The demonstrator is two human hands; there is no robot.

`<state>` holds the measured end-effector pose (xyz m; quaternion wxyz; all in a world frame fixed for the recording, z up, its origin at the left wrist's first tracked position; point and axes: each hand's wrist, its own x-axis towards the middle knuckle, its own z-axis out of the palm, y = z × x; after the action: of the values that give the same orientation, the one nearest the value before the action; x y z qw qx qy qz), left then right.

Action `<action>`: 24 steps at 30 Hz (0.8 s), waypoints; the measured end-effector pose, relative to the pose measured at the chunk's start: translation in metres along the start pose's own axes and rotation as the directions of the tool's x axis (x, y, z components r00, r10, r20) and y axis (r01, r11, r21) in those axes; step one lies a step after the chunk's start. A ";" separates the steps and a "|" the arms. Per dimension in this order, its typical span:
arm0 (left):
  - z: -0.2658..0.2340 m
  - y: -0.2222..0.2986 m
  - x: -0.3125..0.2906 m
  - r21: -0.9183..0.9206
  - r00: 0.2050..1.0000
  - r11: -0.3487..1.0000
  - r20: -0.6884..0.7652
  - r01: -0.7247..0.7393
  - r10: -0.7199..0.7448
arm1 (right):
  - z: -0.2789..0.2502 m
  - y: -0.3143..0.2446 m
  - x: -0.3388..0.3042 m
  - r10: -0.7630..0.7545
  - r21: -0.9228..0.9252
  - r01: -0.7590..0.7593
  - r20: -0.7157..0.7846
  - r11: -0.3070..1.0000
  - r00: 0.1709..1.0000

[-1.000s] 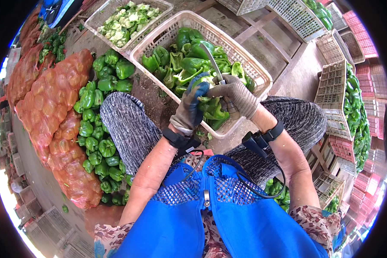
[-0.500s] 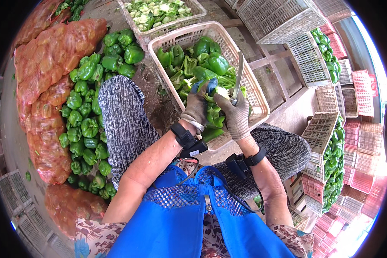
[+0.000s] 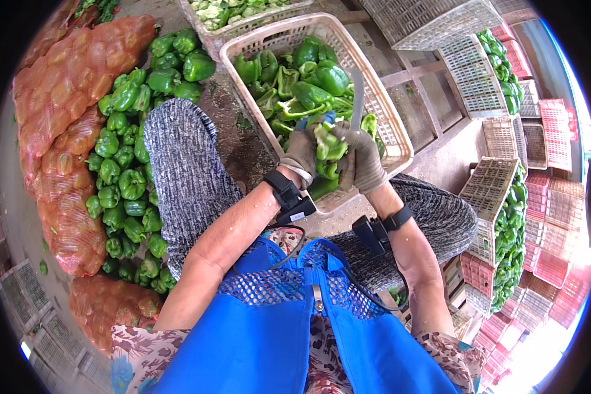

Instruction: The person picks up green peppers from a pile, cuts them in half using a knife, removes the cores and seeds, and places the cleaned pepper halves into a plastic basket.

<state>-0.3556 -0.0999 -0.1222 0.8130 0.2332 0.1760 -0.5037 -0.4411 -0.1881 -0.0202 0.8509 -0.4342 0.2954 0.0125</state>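
Both my hands wear dirty grey work gloves and meet over a crate (image 3: 277,35) of cut green pepper. My left hand (image 3: 300,153), with blue at its fingertips, is closed around a cut green pepper (image 3: 331,144). My right hand (image 3: 364,161) grips a knife (image 3: 358,98), its blade pointing up and away; the handle is hidden in the glove. The right thumb side is close against the pepper. Pepper halves and pieces (image 3: 312,95) lie in the crate beneath and beyond my hands.
Whole green peppers (image 3: 132,184) lie piled left of my knee, beside orange mesh sacks (image 3: 79,85). Another crate (image 3: 207,41) with pale cut pieces stands beyond. At right are an upturned-looking pale crate (image 3: 433,25), crates of peppers (image 3: 513,230) and stacked pink crates (image 3: 550,266).
The pale core seen between my hands is no longer visible there; a green cut side of pepper shows instead. The knife blade stands more upright. The whole view has shifted slightly.
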 end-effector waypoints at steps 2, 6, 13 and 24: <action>0.029 -0.002 -0.010 0.263 0.971 0.941 -0.051 -0.213 0.234 | -0.004 -0.007 -0.005 -0.023 0.294 0.031 -0.032 0.955 0.999; 0.038 -0.004 0.009 0.379 0.893 0.809 0.179 -0.450 0.412 | -0.026 -0.025 -0.005 -0.231 0.448 0.210 -0.008 0.869 0.973; 0.073 -0.001 0.004 0.785 0.778 -0.361 0.594 -0.504 0.207 | -0.054 -0.075 -0.040 -0.541 0.464 0.523 -0.107 0.715 0.834; 0.047 -0.040 0.010 0.729 0.968 0.638 0.178 -0.249 0.175 | -0.031 -0.072 -0.053 -0.325 0.315 0.361 -0.163 0.878 0.932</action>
<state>-0.3848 -0.1489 -0.0963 0.7065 0.5411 -0.1110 -0.4424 -0.4800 -0.2434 0.0460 0.8849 -0.3265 0.2557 -0.2123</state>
